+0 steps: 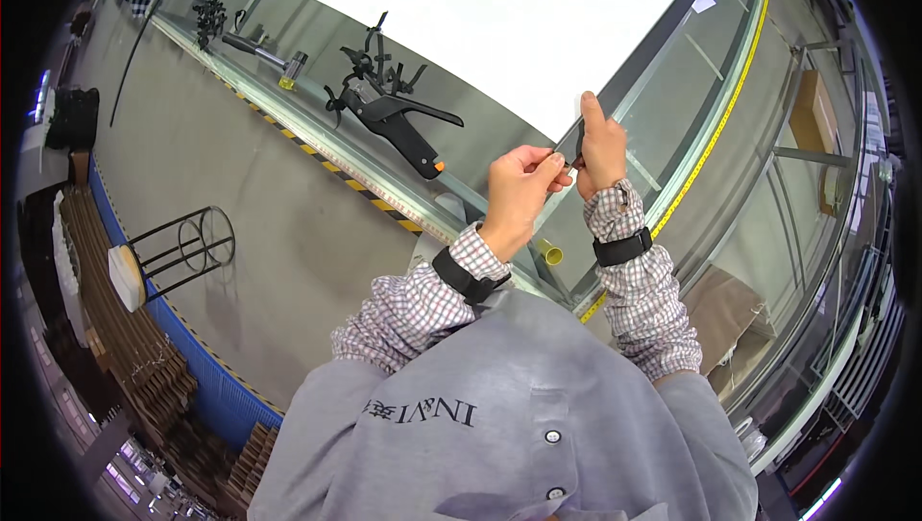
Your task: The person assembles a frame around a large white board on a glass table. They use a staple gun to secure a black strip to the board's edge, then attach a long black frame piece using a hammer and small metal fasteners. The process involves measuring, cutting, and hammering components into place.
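Note:
A large white panel (499, 31) lies on the glass-topped table, with a dark strip (642, 65) running along its right side to the near corner. At that corner my left hand (519, 190) is closed, thumb and fingertips pinched together. Whatever small piece sits between them is too hidden to name. My right hand (603, 151) is right beside it, fingers curled round the dark strip near the corner and thumb pointing up along it. The fingertips of both hands almost meet.
Left of the panel, a black trigger clamp (399, 127), a hammer-like tool (264, 52) and a bunch of small black clips (208, 20) lie on the table. A yellow tape roll (549, 252) is near my left wrist. A yellow measuring tape (715, 137) follows the right edge. A stool (178, 252) stands left.

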The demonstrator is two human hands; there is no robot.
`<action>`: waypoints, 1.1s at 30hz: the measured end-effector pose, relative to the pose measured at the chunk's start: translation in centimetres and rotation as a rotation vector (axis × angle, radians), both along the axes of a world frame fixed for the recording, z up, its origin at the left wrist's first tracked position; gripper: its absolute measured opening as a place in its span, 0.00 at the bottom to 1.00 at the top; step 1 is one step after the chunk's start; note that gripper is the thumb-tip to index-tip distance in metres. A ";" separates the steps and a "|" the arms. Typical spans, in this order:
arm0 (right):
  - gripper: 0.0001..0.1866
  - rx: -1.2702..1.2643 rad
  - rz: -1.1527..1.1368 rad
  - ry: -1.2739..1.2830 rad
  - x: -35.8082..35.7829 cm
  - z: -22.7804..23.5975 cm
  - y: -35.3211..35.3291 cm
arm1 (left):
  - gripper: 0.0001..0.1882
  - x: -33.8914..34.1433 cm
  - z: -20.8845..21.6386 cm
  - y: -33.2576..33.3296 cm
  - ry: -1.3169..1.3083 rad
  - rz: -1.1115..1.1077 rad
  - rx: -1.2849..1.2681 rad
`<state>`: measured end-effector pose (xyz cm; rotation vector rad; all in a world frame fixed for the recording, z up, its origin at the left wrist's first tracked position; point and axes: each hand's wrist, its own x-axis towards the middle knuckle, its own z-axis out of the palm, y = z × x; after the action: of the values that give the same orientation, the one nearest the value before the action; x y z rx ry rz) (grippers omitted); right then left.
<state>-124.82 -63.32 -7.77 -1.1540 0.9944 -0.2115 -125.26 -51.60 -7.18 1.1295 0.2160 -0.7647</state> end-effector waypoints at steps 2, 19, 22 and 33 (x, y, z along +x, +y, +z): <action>0.20 -0.003 -0.012 0.000 -0.1 -0.3 0.0 | 0.08 0.3 -0.1 0.2 0.002 -0.067 0.015; 0.18 0.102 0.023 -0.228 -1.1 3.7 0.2 | 0.07 3.1 0.3 1.5 -0.394 -0.417 -0.198; 0.18 0.156 0.048 -0.230 -1.2 4.9 0.7 | 0.08 2.2 0.3 1.0 -0.527 -0.311 -0.211; 0.17 0.115 0.038 -0.195 -1.8 5.2 0.0 | 0.10 1.2 -0.7 -0.6 -0.619 -0.228 -0.229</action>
<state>-126.63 -63.32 -2.57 -1.0262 0.8021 -0.2289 -124.04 -52.15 -7.91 1.1290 -0.5152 -0.5864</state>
